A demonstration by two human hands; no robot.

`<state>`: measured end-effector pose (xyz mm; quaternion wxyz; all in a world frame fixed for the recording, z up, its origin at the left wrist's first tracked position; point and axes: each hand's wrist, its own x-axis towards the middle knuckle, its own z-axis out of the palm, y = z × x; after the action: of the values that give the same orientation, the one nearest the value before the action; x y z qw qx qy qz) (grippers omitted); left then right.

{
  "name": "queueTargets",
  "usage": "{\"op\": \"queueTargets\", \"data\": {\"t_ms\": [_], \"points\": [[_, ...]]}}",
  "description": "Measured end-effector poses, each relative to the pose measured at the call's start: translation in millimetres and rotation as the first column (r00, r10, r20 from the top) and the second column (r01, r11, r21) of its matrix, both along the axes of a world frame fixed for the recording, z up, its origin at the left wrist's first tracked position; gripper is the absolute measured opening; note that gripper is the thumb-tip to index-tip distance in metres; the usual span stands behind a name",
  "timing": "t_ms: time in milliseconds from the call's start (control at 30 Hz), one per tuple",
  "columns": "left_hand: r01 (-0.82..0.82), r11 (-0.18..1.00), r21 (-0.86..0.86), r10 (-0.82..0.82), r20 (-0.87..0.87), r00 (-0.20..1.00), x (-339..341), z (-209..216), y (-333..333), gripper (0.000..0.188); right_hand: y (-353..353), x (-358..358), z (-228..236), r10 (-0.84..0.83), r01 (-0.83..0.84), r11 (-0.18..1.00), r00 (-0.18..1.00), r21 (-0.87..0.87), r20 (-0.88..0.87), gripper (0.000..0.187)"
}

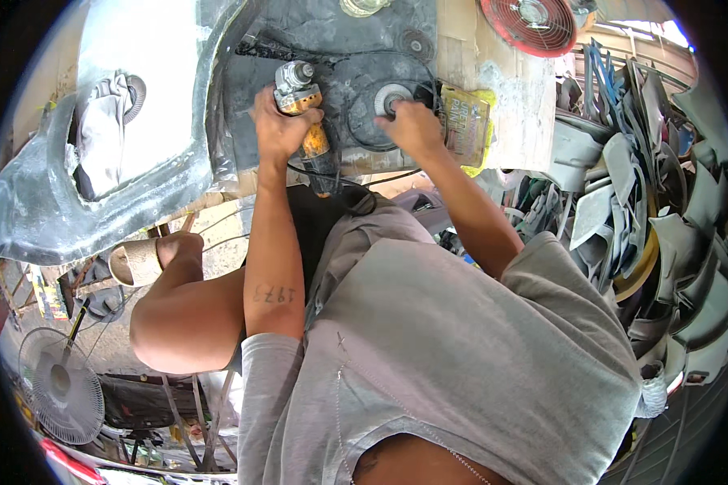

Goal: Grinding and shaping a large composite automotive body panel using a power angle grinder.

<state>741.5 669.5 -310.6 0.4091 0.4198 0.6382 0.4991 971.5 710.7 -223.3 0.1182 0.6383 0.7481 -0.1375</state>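
Note:
My left hand (279,129) is wrapped round an orange and grey angle grinder (314,139). No disc sits on its spindle, and its head points away from me. To its right, my right hand (414,129) has its fingers on a round grey sanding disc (391,97) lying on the dark work surface. The thumb and fingertips close at the disc's middle. A black power cord (356,145) loops round beside the disc and past the grinder.
A large grey moulded panel (170,158) lies at left, with a cloth (105,129) in its opening. A yellow-edged printed packet (466,125) lies right of my hand. Another round disc (415,42) and a red fan (532,20) are farther back. Grey panels (663,162) are stacked at right.

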Motion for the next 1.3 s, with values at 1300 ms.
{"op": "queueTargets", "data": {"t_ms": [1300], "points": [[0.081,0.994,-0.071,-0.057,0.291,0.955,-13.6,2.4,-2.3,0.071,11.9,-105.2,-5.2,0.636,-0.425,0.756,0.657,0.497,-0.405,0.026]]}}
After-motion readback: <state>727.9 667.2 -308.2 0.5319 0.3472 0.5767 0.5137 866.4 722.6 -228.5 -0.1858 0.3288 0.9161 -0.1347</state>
